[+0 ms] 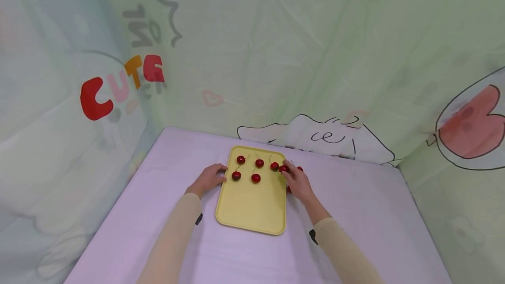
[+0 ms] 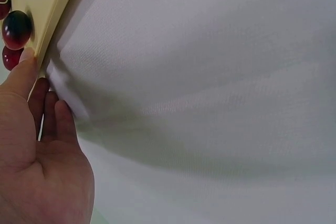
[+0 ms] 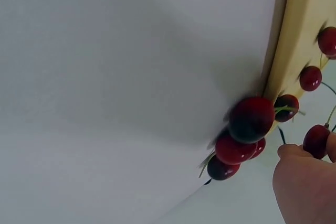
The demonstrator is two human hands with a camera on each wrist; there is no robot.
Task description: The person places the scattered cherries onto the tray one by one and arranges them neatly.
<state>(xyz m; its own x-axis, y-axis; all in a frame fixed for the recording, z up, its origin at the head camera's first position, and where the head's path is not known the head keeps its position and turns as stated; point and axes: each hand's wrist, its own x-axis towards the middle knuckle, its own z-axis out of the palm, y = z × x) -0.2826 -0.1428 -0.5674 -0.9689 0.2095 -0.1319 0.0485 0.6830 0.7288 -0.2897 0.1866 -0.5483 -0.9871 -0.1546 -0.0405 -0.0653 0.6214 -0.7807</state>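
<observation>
A yellow tray (image 1: 252,207) lies lengthwise before me, with several dark red cherries (image 1: 256,178) in its far half, stems attached. My left hand (image 1: 208,179) holds the tray's left edge; in the left wrist view the thumb (image 2: 23,74) lies at the rim near a cherry (image 2: 17,30), and the other fingers sit at the outer side. At the right rim, my right hand (image 1: 298,184) pinches a cherry (image 3: 316,141) between thumb and fingers. A small group of cherries (image 3: 251,120) rests on the table just outside that rim, partly hidden by the right hand in the head view.
The tray stands on a table with a pale lilac cloth (image 1: 355,227). Behind and at both sides hang light green printed curtains (image 1: 252,56), their lower edge meeting the table's far side.
</observation>
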